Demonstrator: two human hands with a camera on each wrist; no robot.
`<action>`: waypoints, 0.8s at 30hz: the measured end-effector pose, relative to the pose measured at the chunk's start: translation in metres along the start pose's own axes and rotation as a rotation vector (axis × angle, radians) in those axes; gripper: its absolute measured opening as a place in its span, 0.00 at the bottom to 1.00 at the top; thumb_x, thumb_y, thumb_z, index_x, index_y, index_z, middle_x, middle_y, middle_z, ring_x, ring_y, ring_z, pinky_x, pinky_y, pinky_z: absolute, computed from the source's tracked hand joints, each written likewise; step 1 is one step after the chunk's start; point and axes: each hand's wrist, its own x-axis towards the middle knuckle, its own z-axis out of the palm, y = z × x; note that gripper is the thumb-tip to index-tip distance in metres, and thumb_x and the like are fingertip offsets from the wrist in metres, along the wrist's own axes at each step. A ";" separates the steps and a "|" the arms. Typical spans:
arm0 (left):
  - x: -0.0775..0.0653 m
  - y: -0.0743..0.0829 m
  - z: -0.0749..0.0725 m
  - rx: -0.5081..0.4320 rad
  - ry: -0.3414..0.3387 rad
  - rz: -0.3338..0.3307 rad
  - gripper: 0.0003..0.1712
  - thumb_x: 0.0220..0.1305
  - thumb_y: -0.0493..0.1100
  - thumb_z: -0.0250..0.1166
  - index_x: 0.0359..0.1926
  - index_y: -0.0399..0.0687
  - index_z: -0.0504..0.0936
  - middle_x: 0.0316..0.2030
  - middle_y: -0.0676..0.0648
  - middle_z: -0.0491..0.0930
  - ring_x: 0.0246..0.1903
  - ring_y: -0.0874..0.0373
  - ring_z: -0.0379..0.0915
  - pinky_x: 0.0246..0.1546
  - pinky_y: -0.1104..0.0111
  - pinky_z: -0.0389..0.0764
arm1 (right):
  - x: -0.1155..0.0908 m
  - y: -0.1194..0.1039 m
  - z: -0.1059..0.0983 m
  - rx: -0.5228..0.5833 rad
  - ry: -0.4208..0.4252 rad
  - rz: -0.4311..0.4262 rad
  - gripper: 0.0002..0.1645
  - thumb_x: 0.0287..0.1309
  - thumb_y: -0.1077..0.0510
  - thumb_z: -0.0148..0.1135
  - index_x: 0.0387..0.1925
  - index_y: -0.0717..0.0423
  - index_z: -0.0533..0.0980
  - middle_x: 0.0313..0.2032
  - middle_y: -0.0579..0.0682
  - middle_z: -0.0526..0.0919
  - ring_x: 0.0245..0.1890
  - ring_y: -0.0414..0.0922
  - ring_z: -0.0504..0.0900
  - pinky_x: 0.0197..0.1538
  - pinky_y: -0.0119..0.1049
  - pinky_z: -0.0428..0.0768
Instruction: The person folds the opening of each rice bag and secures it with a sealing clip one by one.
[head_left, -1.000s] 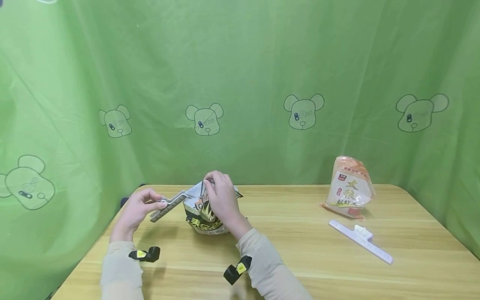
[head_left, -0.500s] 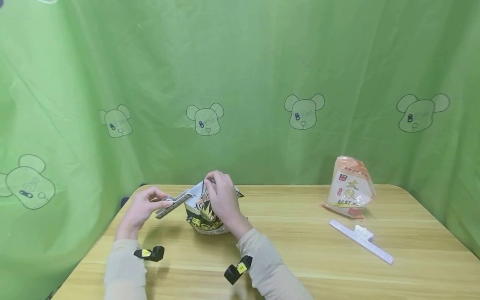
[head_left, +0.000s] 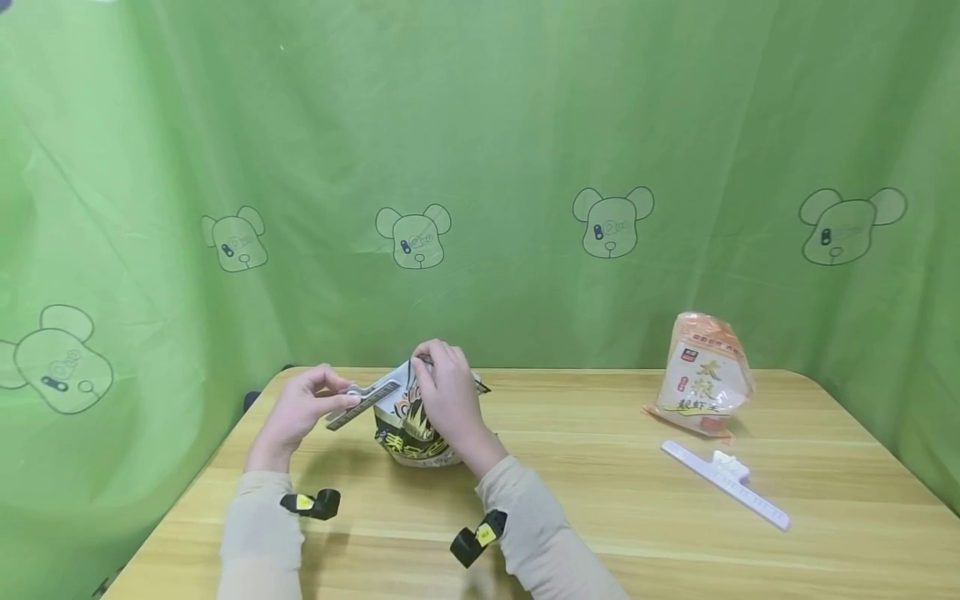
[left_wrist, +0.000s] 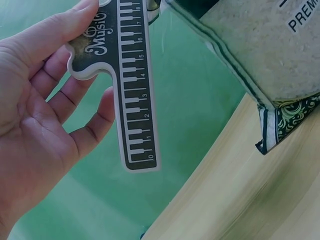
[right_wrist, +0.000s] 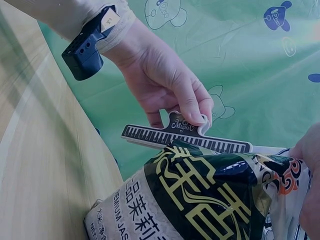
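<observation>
Right hand — bag partly hidden behind

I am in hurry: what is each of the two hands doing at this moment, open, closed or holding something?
Left hand: holding the piano-key clip, pinched.
Right hand: holding the rice bag near its top.

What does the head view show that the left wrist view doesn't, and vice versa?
Only the head view: the right hand, an orange-and-white plastic bag and a long lilac plastic clip.

Only the left wrist view: readable "Music" lettering and ruler numbers on the long black piano-key clip.

Both: that clip, the left hand pinching it, a black-and-gold plastic bag, the pale wooden table and green curtain.
</observation>
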 end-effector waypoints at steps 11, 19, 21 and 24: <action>0.003 0.001 0.006 -0.019 0.000 0.000 0.11 0.51 0.36 0.74 0.30 0.51 0.79 0.34 0.58 0.83 0.35 0.60 0.83 0.41 0.66 0.82 | 0.001 0.002 0.000 0.014 -0.010 0.005 0.05 0.65 0.59 0.56 0.37 0.57 0.77 0.39 0.52 0.85 0.46 0.50 0.79 0.54 0.43 0.79; 0.004 0.004 0.011 -0.025 0.002 -0.003 0.11 0.51 0.36 0.73 0.33 0.43 0.78 0.34 0.58 0.83 0.36 0.60 0.83 0.45 0.65 0.80 | 0.003 0.001 -0.004 0.030 -0.056 0.011 0.05 0.64 0.61 0.58 0.39 0.58 0.78 0.40 0.53 0.85 0.45 0.50 0.79 0.54 0.44 0.79; 0.005 0.005 0.011 -0.028 -0.003 -0.001 0.11 0.51 0.36 0.73 0.31 0.47 0.78 0.34 0.57 0.83 0.36 0.60 0.83 0.44 0.66 0.81 | 0.003 0.001 -0.007 0.044 -0.071 0.023 0.05 0.63 0.61 0.59 0.39 0.57 0.78 0.41 0.53 0.84 0.45 0.50 0.79 0.55 0.44 0.79; 0.005 0.006 0.013 -0.031 -0.008 0.002 0.11 0.51 0.36 0.73 0.30 0.51 0.78 0.34 0.56 0.82 0.35 0.61 0.83 0.40 0.66 0.82 | 0.005 0.001 -0.010 0.074 -0.083 0.029 0.06 0.62 0.61 0.60 0.39 0.57 0.79 0.41 0.52 0.84 0.46 0.49 0.80 0.56 0.44 0.79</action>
